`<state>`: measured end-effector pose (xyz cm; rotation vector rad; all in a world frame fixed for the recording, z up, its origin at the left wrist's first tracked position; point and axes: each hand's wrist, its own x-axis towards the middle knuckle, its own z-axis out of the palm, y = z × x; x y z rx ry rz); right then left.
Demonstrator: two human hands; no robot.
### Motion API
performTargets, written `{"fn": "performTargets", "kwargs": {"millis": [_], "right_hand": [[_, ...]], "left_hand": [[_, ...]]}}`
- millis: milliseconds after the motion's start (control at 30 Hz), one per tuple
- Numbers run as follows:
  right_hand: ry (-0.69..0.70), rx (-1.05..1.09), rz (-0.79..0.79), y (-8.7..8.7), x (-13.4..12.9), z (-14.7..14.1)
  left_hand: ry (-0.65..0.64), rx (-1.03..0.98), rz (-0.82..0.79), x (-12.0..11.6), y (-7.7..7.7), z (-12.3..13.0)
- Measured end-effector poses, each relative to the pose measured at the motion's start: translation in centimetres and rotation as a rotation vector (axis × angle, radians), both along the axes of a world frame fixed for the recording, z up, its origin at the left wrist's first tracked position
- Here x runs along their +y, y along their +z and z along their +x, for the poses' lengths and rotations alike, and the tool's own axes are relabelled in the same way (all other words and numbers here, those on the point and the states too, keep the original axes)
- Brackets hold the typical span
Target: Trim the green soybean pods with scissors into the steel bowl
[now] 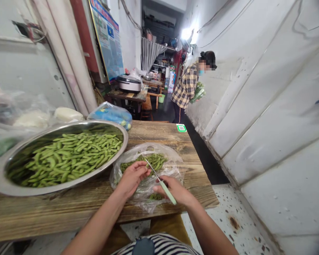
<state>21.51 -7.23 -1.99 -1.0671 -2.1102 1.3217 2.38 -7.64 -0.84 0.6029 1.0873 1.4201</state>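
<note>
My left hand (134, 177) is closed in a pinch over a clear plastic bag (174, 161), with a bit of a green soybean pod (148, 165) showing at its fingertips. My right hand (174, 187) grips scissors (168, 193) with a pale green handle, seen nearly edge-on. Their tip reaches the pod at my left fingers; whether the blades are apart I cannot tell. Under both hands, more green pods (158, 161) lie in the opened bag. To the left, a wide steel basin (124, 138) holds a heap of soybean pods (77, 152).
The wooden table (186, 148) ends just right of the bag, with a QR-code card (181, 128) at its far corner. A blue plastic bag (110, 115) sits behind the basin. Beyond the table, a person (186, 85) in a checked shirt holds leafy greens (199, 92).
</note>
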Motion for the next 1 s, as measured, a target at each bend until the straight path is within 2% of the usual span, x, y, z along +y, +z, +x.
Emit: {"fn": "performTargets", "kwargs": {"millis": [100,233,333,533,833,1000], "right_hand": [[-0.01,-0.03,0.022,0.1,0.0,0.0],[-0.033,0.024,0.042,0.0,0.0,0.0],[-0.066,0.045,0.037,-0.3,0.2,0.2],[0.002,0.005,0.046,-0.6,0.1,0.5],[-0.002,0.017,0.043,-0.3,-0.1,0.2],[-0.065,0.006,0.04,-1.0,0.3,0.2]], "left_hand": [[-0.042,0.059,-0.006,-0.2,-0.1,0.0],[-0.028,0.121,-0.034,-0.4,-0.2,-0.2],[0.005,0.104,-0.035,-0.4,-0.2,-0.1],[0.117,0.019,-0.03,-0.4,-0.1,0.3],[0.1,0.081,-0.052,-0.7,-0.4,0.5],[0.063,0.059,-0.077,-0.7,-0.3,0.7]]}}
